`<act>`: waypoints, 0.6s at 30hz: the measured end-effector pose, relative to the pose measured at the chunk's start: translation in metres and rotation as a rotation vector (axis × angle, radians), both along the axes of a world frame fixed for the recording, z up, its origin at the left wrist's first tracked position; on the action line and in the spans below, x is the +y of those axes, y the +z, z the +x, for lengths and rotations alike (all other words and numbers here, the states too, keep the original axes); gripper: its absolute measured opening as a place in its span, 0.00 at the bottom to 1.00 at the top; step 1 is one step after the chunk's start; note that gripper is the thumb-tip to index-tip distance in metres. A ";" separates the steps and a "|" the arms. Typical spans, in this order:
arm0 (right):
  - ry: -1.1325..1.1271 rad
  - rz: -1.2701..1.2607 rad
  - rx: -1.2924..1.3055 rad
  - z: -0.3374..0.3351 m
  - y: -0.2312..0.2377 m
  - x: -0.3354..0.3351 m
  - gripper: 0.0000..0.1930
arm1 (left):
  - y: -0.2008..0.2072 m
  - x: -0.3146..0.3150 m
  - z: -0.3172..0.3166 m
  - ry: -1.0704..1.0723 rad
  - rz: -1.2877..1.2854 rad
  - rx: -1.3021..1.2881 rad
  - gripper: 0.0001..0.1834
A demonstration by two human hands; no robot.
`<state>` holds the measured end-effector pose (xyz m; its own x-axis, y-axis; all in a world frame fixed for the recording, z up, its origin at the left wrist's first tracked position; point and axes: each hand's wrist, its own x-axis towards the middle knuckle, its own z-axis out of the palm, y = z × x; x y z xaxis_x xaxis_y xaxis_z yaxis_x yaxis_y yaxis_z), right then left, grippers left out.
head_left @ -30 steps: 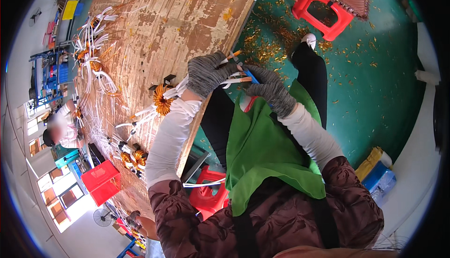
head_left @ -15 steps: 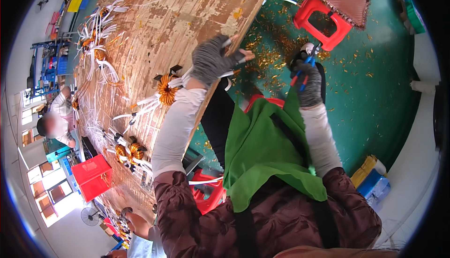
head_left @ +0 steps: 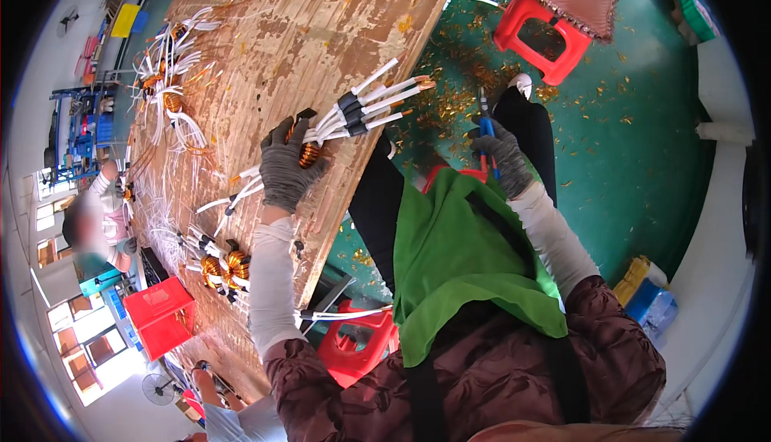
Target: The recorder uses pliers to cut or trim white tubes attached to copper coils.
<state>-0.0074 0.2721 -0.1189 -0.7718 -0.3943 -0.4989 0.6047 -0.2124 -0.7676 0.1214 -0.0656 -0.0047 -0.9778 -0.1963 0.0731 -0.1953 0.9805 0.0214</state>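
Observation:
My gloved left hand [head_left: 289, 170] is closed over a ring-shaped copper wire coil [head_left: 310, 154] on the worn wooden table. Most of the coil is hidden under the fingers. Several white-sleeved leads [head_left: 376, 104], bunched by black bands, run from it toward the table's right edge, some with bare copper-coloured ends. Over my lap, my gloved right hand [head_left: 506, 159] grips a pair of pliers [head_left: 487, 124] with blue and red handles, its grey jaws pointing away from me. The pliers are apart from the leads.
More copper coils with white leads lie on the table [head_left: 353, 16], at the far left [head_left: 171, 103] and nearer me [head_left: 229, 269]. A red stool [head_left: 542, 36] with a brown cushion stands ahead on the green floor, among copper-coloured scraps. A co-worker [head_left: 100, 217] is across the table.
My left hand has moved left and back from the table edge onto the coil, uncovering its leads. My right hand has shifted slightly left with the pliers, whose jaws now point straighter ahead.

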 end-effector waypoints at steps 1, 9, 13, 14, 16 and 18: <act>0.041 0.000 0.019 0.001 0.003 0.001 0.18 | 0.005 -0.001 -0.004 -0.054 0.021 -0.045 0.43; 0.109 0.093 0.116 0.020 -0.008 0.018 0.26 | 0.051 -0.035 -0.038 0.075 0.423 -0.449 0.32; 0.132 0.130 0.041 0.024 -0.009 0.022 0.27 | 0.075 -0.052 -0.072 -0.174 0.593 -0.790 0.32; 0.120 0.120 -0.001 0.022 -0.007 0.022 0.27 | 0.068 -0.053 -0.077 -0.175 0.590 -0.817 0.32; 0.130 0.065 -0.030 0.015 0.000 0.021 0.27 | 0.044 -0.056 -0.083 -0.050 0.451 -0.865 0.28; 0.134 0.017 -0.076 0.009 0.023 0.027 0.27 | 0.041 -0.061 -0.084 -0.055 0.408 -0.778 0.26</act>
